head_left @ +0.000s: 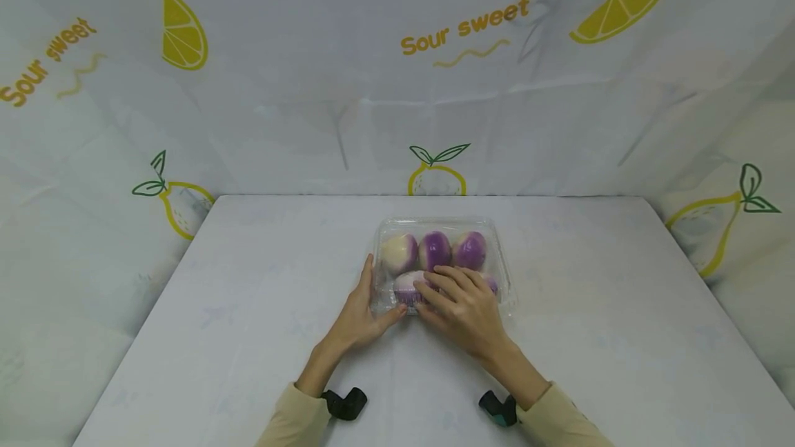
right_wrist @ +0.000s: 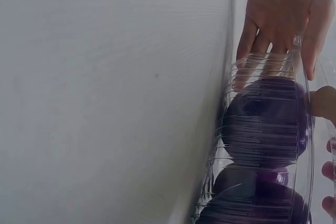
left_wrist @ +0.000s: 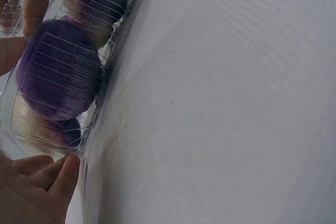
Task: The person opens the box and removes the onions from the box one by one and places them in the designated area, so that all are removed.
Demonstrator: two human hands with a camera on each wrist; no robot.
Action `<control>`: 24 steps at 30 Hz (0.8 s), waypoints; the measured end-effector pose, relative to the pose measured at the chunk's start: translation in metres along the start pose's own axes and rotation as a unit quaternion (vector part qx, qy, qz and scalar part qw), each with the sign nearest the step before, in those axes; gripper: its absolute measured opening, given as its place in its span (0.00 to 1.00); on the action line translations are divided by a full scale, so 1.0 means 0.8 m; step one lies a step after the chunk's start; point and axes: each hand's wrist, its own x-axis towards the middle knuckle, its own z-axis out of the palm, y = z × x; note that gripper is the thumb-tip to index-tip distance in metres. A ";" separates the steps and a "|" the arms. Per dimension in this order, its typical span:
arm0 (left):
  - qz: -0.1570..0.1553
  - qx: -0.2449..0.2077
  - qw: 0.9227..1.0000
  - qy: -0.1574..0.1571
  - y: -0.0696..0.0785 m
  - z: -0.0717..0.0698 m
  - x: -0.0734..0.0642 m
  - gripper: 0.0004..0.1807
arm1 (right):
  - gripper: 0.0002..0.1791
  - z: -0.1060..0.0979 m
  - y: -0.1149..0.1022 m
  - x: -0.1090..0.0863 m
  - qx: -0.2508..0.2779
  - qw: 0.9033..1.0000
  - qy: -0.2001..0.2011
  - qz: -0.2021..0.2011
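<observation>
A clear plastic clamshell box (head_left: 506,281) lies on the table with several round purple-and-cream vegetables (head_left: 435,248), turnip-like, inside. Its ribbed front wall shows in both wrist views. My left hand (head_left: 360,316) holds the box at its left front corner, fingers along the left side and thumb at the front edge; in the right wrist view the left hand (right_wrist: 286,11) reaches around that end. My right hand (head_left: 462,305) lies over the front part of the lid with its fingers extended, covering some vegetables. The right thumb (right_wrist: 324,100) touches near the front rim.
The white table (head_left: 261,261) extends around the box on all sides. Behind it hangs a white backdrop (head_left: 298,88) printed with lemons and lettering. A dark wrist camera (head_left: 348,403) is worn on each wrist, near the table's front.
</observation>
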 end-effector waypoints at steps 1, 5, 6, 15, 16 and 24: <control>-0.001 -0.001 1.000 -0.001 0.000 0.000 -0.001 0.64 | 0.18 0.000 0.000 0.000 0.000 1.000 0.000 -0.002; -0.005 -0.003 1.000 -0.003 0.000 0.001 -0.004 0.64 | 0.17 0.000 -0.001 -0.001 0.000 1.000 0.002 -0.013; -0.006 -0.004 1.000 -0.003 0.000 0.001 -0.004 0.64 | 0.16 -0.001 0.000 -0.001 0.000 1.000 0.002 -0.015; -0.029 -0.010 1.000 0.003 0.003 0.005 -0.013 0.61 | 0.16 -0.004 0.001 0.002 -0.013 0.998 0.002 -0.059; -0.031 -0.010 0.999 0.005 0.003 0.006 -0.014 0.60 | 0.17 -0.004 0.001 0.003 -0.015 0.998 0.002 -0.063; -0.041 -0.013 0.999 0.007 0.005 0.007 -0.020 0.53 | 0.16 -0.010 0.003 0.010 -0.020 0.997 -0.005 -0.080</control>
